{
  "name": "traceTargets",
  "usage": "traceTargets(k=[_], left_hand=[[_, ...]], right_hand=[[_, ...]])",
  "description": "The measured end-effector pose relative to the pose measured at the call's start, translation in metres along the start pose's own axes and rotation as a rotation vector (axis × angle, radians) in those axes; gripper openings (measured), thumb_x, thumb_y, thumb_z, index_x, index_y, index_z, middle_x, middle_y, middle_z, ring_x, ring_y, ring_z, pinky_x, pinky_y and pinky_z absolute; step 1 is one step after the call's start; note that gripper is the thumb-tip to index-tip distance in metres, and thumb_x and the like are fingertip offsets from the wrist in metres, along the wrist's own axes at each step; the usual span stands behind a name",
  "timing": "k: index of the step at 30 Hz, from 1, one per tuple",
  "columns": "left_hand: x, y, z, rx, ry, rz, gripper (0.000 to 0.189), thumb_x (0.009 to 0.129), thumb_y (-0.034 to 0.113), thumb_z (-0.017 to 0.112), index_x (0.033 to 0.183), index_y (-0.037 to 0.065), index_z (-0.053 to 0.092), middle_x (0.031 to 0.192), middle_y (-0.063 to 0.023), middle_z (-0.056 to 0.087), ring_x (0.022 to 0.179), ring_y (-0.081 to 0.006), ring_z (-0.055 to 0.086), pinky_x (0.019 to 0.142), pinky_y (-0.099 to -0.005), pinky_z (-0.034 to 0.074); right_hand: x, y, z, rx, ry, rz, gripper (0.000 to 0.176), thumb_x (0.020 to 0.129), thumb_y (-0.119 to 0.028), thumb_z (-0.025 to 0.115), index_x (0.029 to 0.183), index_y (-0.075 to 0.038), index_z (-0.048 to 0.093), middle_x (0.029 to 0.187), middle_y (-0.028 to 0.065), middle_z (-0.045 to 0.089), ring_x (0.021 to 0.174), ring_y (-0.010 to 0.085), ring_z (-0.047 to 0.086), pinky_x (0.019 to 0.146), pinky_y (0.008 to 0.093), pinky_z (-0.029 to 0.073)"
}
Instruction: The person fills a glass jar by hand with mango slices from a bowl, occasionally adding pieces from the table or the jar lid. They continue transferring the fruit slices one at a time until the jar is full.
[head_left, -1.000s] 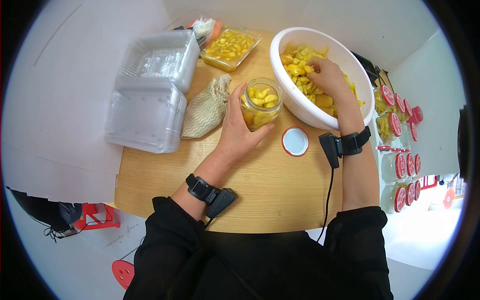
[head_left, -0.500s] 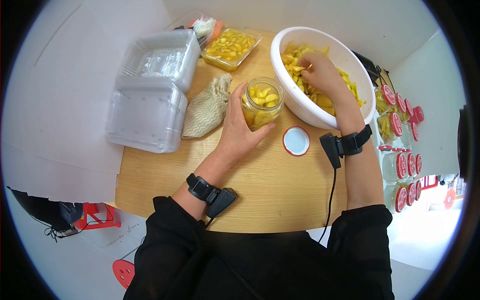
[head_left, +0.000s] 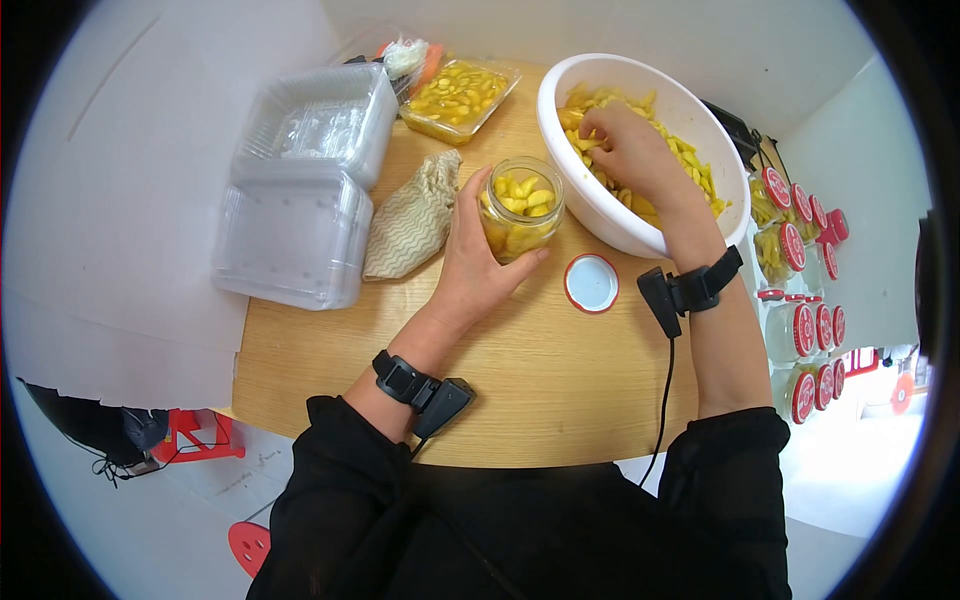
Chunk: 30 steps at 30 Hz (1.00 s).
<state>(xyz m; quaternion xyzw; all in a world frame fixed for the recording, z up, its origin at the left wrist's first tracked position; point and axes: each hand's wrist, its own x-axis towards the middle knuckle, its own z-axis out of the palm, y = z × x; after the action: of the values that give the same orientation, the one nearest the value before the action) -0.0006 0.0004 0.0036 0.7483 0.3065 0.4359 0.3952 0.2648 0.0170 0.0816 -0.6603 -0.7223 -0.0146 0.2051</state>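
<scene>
My left hand (head_left: 474, 258) is wrapped round the side of a glass jar (head_left: 521, 240), which has no lid on and holds yellow fruit-like pieces (head_left: 526, 193). To the right, my right hand (head_left: 632, 150) reaches into a large white basin (head_left: 552, 118) heaped with yellow slices (head_left: 697, 170). Its fingers are curled in among the slices, closed on some of them, with the fingertips partly hidden. A round jar lid (head_left: 592, 283) with a red rim lies inside up on the table, just below and right of the jar.
Clear plastic containers (head_left: 290, 235) stand at the left, next to a patterned cloth bag (head_left: 412, 222). Behind the jar sits a clear tray (head_left: 458, 100) of yellow pieces in liquid. Several red-lidded jars (head_left: 790, 250) stand at the right, beyond the wooden table (head_left: 540, 380).
My right hand has shifted slightly left in the basin, its fingers curling down more among the slices. My left hand still holds the jar in nearly the same place.
</scene>
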Motion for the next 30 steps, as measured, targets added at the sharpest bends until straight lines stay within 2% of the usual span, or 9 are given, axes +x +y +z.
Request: traceTargets(k=[4, 7, 9, 12, 18, 21, 24, 27, 30], left_hand=[[0.0, -0.003, 0.001, -0.025, -0.001, -0.005, 0.104, 0.075, 0.02, 0.089, 0.154, -0.001, 0.025, 0.148, -0.0256, 0.041, 0.139, -0.0394, 0.044, 0.118, -0.0468, 0.037], [0.0, -0.006, 0.001, 0.045, 0.01, 0.021, 0.109, 0.075, 0.02, 0.09, 0.158, 0.003, 0.021, 0.148, -0.0225, 0.046, 0.138, -0.0333, 0.05, 0.117, -0.044, 0.04], [0.0, -0.003, 0.001, 0.023, 0.003, 0.014, 0.106, 0.075, 0.02, 0.089, 0.155, 0.0, 0.024, 0.148, -0.0242, 0.042, 0.139, -0.0371, 0.046, 0.118, -0.0456, 0.038], [0.0, -0.002, 0.001, 0.007, 0.002, 0.011, 0.104, 0.075, 0.019, 0.089, 0.154, -0.001, 0.025, 0.148, -0.025, 0.041, 0.139, -0.039, 0.044, 0.118, -0.0464, 0.037], [0.0, -0.001, 0.0, -0.012, -0.001, 0.006, 0.103, 0.075, 0.018, 0.089, 0.154, -0.001, 0.025, 0.148, -0.0244, 0.04, 0.139, -0.0391, 0.044, 0.117, -0.0459, 0.038], [0.001, -0.004, 0.001, -0.016, 0.001, 0.014, 0.103, 0.074, 0.018, 0.089, 0.154, -0.001, 0.026, 0.148, -0.0235, 0.041, 0.139, -0.0386, 0.044, 0.117, -0.0454, 0.038], [0.001, -0.003, 0.001, -0.011, 0.004, 0.022, 0.103, 0.073, 0.017, 0.089, 0.153, -0.001, 0.026, 0.147, -0.0227, 0.041, 0.138, -0.0381, 0.045, 0.117, -0.0451, 0.038], [0.0, -0.002, 0.0, 0.037, 0.003, 0.016, 0.108, 0.074, 0.017, 0.089, 0.156, 0.002, 0.022, 0.149, -0.0224, 0.043, 0.14, -0.0358, 0.046, 0.118, -0.0449, 0.038], [-0.001, -0.004, 0.001, 0.033, 0.021, 0.021, 0.106, 0.073, 0.017, 0.089, 0.155, 0.001, 0.024, 0.146, -0.0228, 0.043, 0.137, -0.0379, 0.046, 0.116, -0.0454, 0.038]], right_hand=[[0.0, -0.008, -0.003, -0.046, -0.026, 0.013, 0.021, 0.087, -0.011, 0.07, 0.108, -0.007, 0.069, 0.099, 0.0142, 0.067, 0.092, 0.0311, 0.066, 0.082, 0.042, 0.052], [0.0, -0.009, -0.003, -0.023, -0.011, 0.026, 0.021, 0.088, -0.012, 0.069, 0.107, -0.004, 0.07, 0.096, 0.0155, 0.069, 0.088, 0.0306, 0.067, 0.079, 0.0413, 0.053], [0.001, -0.008, -0.001, 0.031, -0.004, 0.042, 0.022, 0.089, -0.013, 0.07, 0.108, -0.003, 0.071, 0.093, 0.016, 0.07, 0.085, 0.0292, 0.067, 0.077, 0.0402, 0.053], [-0.001, -0.011, -0.005, 0.212, -0.047, 0.181, 0.025, 0.09, -0.015, 0.071, 0.11, -0.001, 0.072, 0.093, 0.0142, 0.072, 0.082, 0.0241, 0.067, 0.077, 0.0369, 0.054], [-0.002, -0.003, -0.005, 0.277, 0.056, 0.159, 0.029, 0.093, -0.017, 0.071, 0.116, 0.0, 0.072, 0.099, 0.0082, 0.075, 0.086, 0.0173, 0.067, 0.081, 0.0323, 0.055], [0.001, -0.021, -0.021, 0.296, 0.048, 0.173, 0.027, 0.095, -0.016, 0.071, 0.117, 0.0, 0.071, 0.098, 0.0065, 0.075, 0.087, 0.0148, 0.066, 0.082, 0.0305, 0.054], [0.001, -0.029, -0.028, 0.482, 0.08, 0.19, 0.026, 0.096, -0.016, 0.071, 0.116, 0.0, 0.07, 0.099, 0.0033, 0.073, 0.092, 0.0117, 0.065, 0.086, 0.0283, 0.053], [-0.002, -0.042, -0.032, 0.746, 0.064, 0.093, 0.022, 0.094, -0.016, 0.071, 0.11, -0.001, 0.073, 0.099, 0.0025, 0.073, 0.09, 0.0119, 0.064, 0.082, 0.0283, 0.051], [-0.003, -0.046, -0.031, 0.732, -0.056, -0.047, 0.02, 0.093, -0.012, 0.07, 0.11, -0.002, 0.073, 0.098, 0.0009, 0.072, 0.087, 0.0095, 0.061, 0.081, 0.0264, 0.05]])
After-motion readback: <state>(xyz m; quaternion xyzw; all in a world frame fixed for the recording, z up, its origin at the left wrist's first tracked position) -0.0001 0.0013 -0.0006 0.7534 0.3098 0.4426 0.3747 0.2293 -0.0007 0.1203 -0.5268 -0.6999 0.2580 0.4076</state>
